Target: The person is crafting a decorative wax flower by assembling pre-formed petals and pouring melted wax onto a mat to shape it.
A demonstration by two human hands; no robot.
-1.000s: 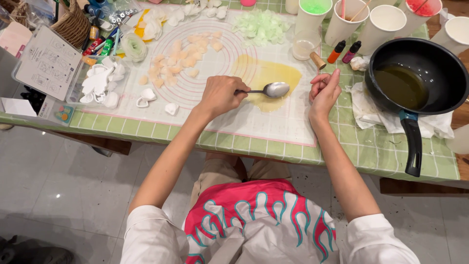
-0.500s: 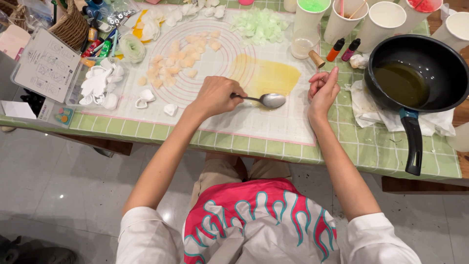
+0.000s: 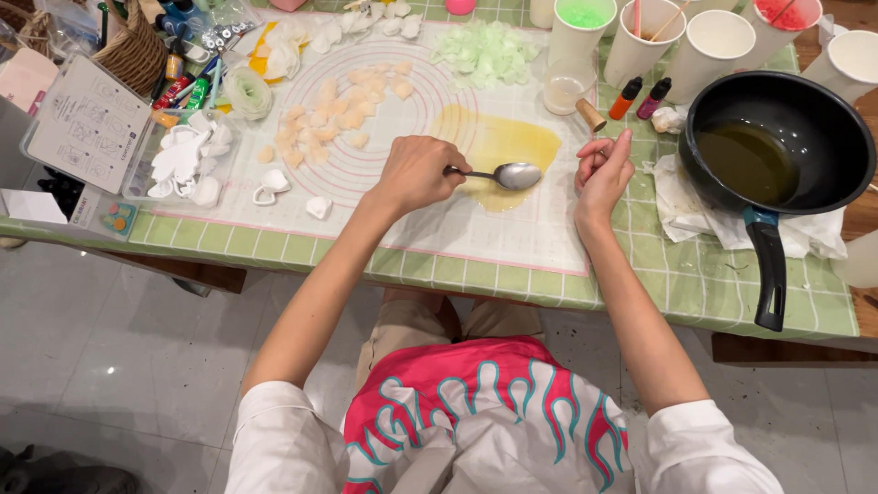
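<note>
We've got our left hand (image 3: 416, 174) curled around the handle of a shiny metal spoon (image 3: 501, 175), its bowl sitting on the yellow translucent puddle (image 3: 498, 146) in the middle of the white silicone mat (image 3: 439, 229). Our right hand (image 3: 604, 172) hovers just beside it, holding nothing, fingers loosely bent and apart. The black frying pan with dark liquid (image 3: 777, 155) sits near the table's right edge, and there's bare mat along the near edge.
</note>
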